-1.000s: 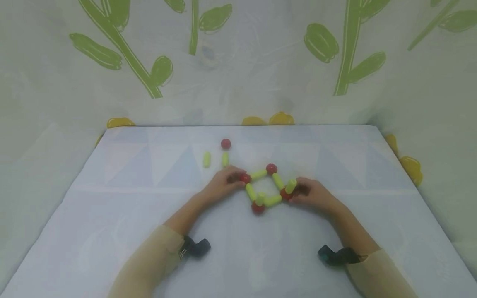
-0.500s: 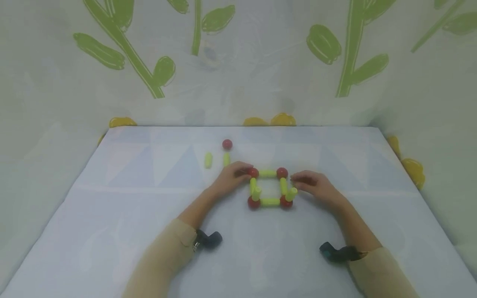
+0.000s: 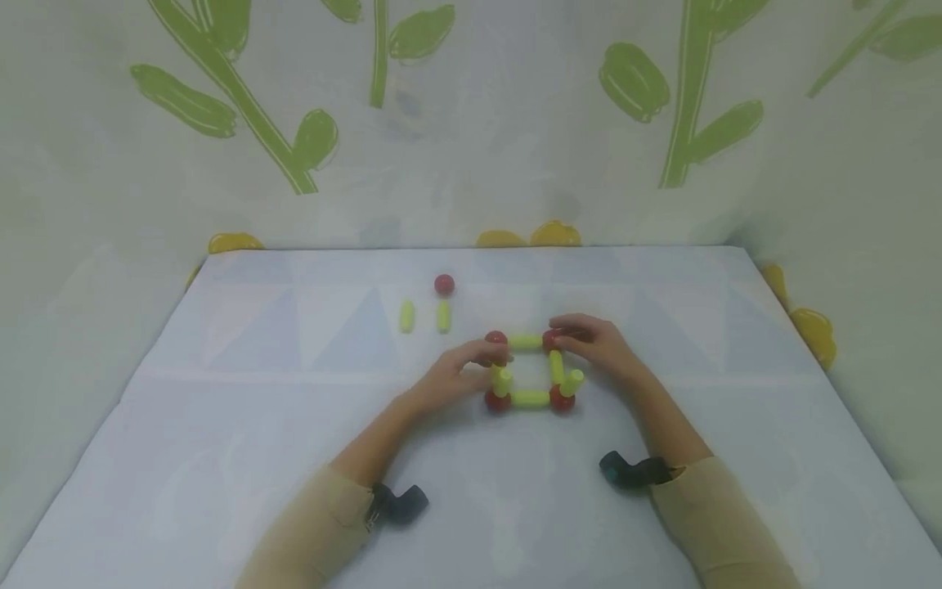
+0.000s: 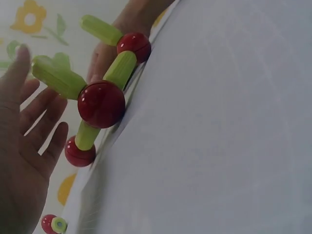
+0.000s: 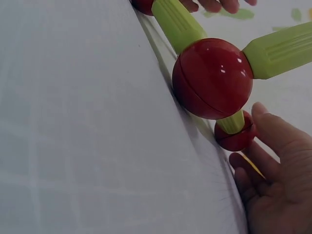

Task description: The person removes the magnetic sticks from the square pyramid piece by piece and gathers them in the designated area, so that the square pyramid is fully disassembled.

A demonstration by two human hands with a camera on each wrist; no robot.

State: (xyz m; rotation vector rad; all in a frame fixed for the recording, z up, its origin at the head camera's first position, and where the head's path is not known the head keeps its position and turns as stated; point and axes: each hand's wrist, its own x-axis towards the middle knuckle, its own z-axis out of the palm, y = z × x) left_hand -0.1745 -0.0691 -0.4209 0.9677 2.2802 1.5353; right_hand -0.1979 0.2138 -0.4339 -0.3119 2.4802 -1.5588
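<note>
Red balls and yellow-green rods form a square frame (image 3: 530, 399) lying on the table. Upright rods rise from its near-left ball (image 3: 497, 401) and near-right ball (image 3: 562, 399). My left hand (image 3: 452, 376) is at the frame's left side, hiding most of the left rod; in the left wrist view its fingers (image 4: 46, 117) are spread and hold nothing. At the far-right corner my right hand (image 3: 599, 348) holds the red ball (image 5: 236, 134) between thumb and fingers. The far-left ball (image 3: 496, 338) is partly covered by my left fingers.
Beyond the frame to the left lie a loose red ball (image 3: 445, 285) and two loose rods, one just below the ball (image 3: 443, 316) and another farther left (image 3: 407, 316). A wall with painted leaves (image 3: 633, 82) stands behind the table (image 3: 471, 507).
The frame has turned from a slanted position to lie square to the table. My right hand moved from the near-right ball to the far-right one; my left hand let go of the far-left ball.
</note>
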